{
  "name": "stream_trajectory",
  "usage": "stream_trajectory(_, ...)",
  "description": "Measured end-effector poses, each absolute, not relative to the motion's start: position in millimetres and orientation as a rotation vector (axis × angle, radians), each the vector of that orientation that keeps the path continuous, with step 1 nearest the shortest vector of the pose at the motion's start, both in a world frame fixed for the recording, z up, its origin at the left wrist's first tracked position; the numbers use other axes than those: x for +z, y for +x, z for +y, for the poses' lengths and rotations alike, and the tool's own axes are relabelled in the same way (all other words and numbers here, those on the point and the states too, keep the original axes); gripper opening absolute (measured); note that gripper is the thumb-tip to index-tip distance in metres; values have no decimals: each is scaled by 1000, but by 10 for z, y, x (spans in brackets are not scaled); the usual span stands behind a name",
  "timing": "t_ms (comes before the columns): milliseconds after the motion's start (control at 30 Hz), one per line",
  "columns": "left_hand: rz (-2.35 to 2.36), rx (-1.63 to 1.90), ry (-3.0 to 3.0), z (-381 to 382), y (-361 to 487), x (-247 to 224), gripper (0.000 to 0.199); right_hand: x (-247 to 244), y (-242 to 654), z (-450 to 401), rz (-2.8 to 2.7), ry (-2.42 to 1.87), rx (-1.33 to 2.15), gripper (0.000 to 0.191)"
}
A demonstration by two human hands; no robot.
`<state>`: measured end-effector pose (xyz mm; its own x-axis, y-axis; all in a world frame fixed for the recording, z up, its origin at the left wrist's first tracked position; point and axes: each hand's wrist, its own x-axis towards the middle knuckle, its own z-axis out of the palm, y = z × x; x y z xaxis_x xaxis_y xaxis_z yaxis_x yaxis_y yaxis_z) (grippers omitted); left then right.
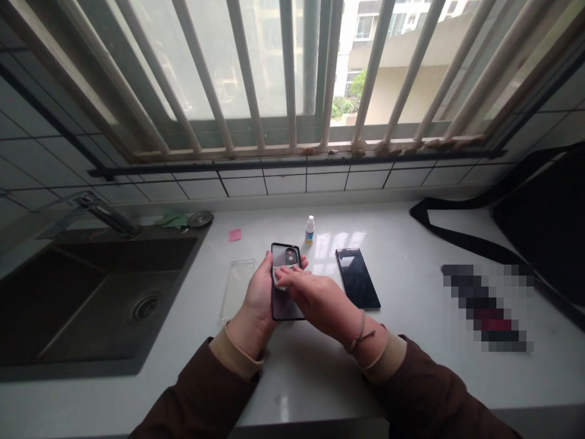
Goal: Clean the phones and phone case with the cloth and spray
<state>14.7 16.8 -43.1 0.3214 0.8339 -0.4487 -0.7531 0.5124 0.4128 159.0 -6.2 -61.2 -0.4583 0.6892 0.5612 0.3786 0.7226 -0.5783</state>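
My left hand (259, 296) is closed around the edges of a phone case (287, 310) with a black rim and a greyish see-through back. A camera cutout (291, 254) shows near its top. Across the middle of the back, my right hand (315, 292) presses a small white wipe (282, 280) under its fingertips, which partly hide it. Flat on the counter to the right lies a black phone (358, 277), apart from both hands. To the left, partly behind my left wrist, is a clear phone case (236, 286). A small white-capped bottle (309, 230) stands upright just beyond the held case.
A dark sink (183, 292) with a chrome faucet (107, 213) is at the left. Behind it lie a green cloth (171, 220) and a metal drain strainer (201, 219). A pink slip (234, 235) rests on the white counter (411, 360). At right sits a black bag (543, 207) with its strap, near a blurred-out item.
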Motion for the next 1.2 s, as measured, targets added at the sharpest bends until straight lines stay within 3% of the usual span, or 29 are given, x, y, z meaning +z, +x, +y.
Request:
stream_trajectory(333, 796, 1218, 216, 260, -37, -500, 61, -351, 1807, -129, -2232, -639, 822, 25)
stream_trajectory(933, 752, 1340, 267, 307, -129, -389, 63, -486, 1750, -47, -2304, -720, 274, 28)
stream_trajectory(1200, 644, 1174, 272, 232, 39, -427, 64, -576, 1723, 30, -2361, -860, 127, 35)
